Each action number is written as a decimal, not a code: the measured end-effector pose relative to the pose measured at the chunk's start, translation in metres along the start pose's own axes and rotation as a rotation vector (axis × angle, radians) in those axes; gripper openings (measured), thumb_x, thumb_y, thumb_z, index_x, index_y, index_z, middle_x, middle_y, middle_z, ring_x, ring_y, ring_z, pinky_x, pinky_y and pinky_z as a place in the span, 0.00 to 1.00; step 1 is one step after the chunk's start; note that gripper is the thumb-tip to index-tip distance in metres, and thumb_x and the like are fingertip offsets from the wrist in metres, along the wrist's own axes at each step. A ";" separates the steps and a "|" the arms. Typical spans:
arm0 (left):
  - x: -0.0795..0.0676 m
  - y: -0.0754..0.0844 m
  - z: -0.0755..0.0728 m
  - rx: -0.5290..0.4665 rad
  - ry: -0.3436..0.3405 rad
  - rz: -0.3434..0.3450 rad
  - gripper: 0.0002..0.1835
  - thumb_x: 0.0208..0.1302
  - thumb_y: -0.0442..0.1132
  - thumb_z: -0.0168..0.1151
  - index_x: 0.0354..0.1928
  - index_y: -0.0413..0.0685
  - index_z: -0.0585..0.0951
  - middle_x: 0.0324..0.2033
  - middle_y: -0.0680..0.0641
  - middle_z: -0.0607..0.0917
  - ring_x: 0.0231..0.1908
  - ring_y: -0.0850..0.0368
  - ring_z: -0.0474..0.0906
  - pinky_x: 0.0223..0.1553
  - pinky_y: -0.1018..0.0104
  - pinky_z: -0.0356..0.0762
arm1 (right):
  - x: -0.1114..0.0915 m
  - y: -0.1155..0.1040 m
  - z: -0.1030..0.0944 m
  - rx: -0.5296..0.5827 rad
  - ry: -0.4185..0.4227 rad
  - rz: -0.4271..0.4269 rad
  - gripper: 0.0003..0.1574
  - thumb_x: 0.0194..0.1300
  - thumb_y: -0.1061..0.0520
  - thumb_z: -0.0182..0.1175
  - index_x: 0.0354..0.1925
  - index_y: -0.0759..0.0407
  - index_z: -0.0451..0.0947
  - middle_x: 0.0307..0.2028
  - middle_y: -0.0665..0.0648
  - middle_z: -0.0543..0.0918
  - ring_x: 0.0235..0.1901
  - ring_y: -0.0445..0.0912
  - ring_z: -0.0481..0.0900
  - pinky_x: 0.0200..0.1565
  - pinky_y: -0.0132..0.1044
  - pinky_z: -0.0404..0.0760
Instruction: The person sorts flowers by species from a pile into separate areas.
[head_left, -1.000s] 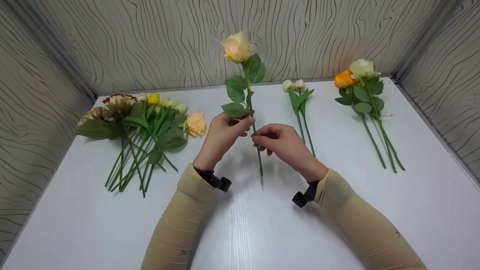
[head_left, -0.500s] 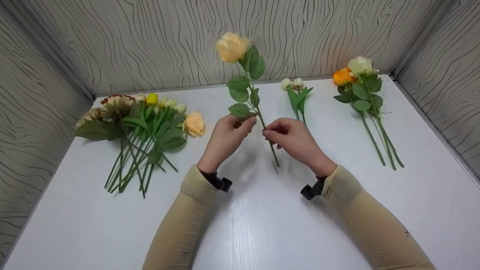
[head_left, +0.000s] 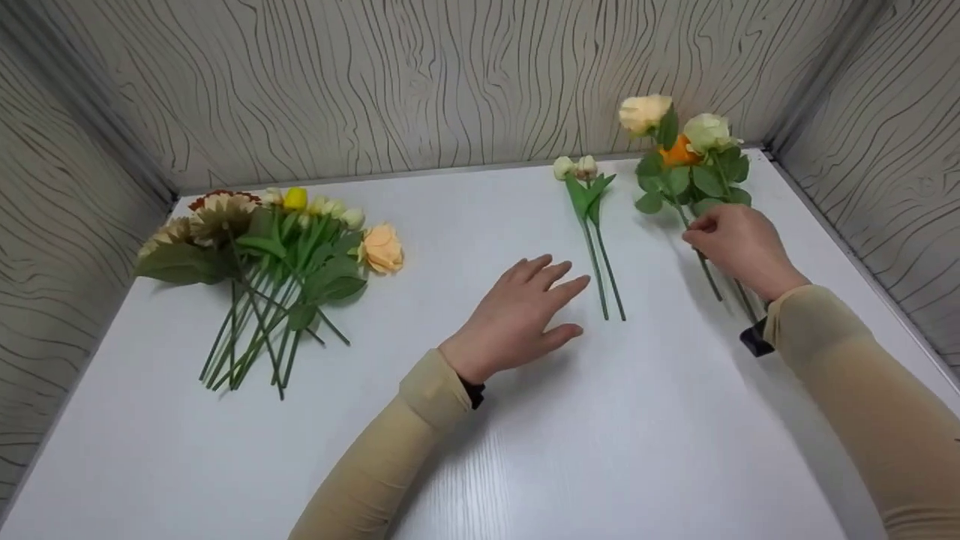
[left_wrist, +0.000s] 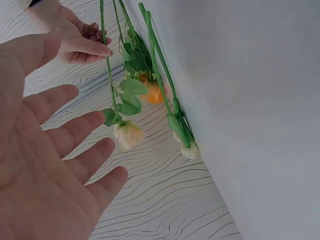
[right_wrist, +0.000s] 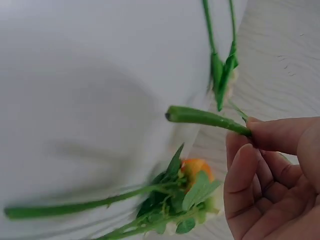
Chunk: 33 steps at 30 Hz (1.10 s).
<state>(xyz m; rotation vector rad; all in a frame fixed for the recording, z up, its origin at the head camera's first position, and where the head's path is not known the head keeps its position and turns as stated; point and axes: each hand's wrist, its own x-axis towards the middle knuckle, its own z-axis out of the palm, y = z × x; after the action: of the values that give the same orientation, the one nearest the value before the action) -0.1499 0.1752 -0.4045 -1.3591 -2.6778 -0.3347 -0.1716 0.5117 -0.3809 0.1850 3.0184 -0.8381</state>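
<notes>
My right hand [head_left: 742, 244] pinches the green stem of a peach rose [head_left: 645, 114] between thumb and fingers, over the right side of the table. In the right wrist view the cut end of that stem [right_wrist: 207, 118] juts out past the fingertips. The held rose overlaps an orange rose [head_left: 677, 152] and a white rose [head_left: 707, 133] lying at the back right. My left hand [head_left: 517, 319], its fingers spread and holding nothing, hovers over the middle of the table. Just right of it lie two pale tulips [head_left: 592, 202], stems toward me.
On the left of the white table [head_left: 187, 450] lies a heap of flowers: beige gerbera-like blooms [head_left: 225, 214], a yellow tulip [head_left: 295, 199], pale tulips and a peach rose [head_left: 382, 247]. A wood-patterned back wall [head_left: 450, 82] rises behind the table, with side walls left and right.
My right hand has carried the peach rose from the middle to the right, beside the orange and white roses. My left hand has come away from the rose, moved rightward and spread its fingers.
</notes>
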 end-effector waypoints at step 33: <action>0.000 -0.007 0.008 -0.076 -0.024 0.004 0.27 0.74 0.51 0.62 0.71 0.52 0.75 0.69 0.46 0.74 0.71 0.48 0.66 0.73 0.58 0.59 | 0.002 0.022 0.005 -0.097 0.034 0.001 0.24 0.73 0.55 0.54 0.53 0.76 0.76 0.48 0.76 0.80 0.41 0.65 0.77 0.42 0.60 0.76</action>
<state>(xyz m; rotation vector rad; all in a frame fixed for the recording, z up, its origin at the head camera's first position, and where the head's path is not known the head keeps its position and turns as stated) -0.1558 0.1736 -0.4132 -1.3978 -2.7070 -0.4271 -0.1708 0.5282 -0.3967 0.2024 3.0816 -0.6927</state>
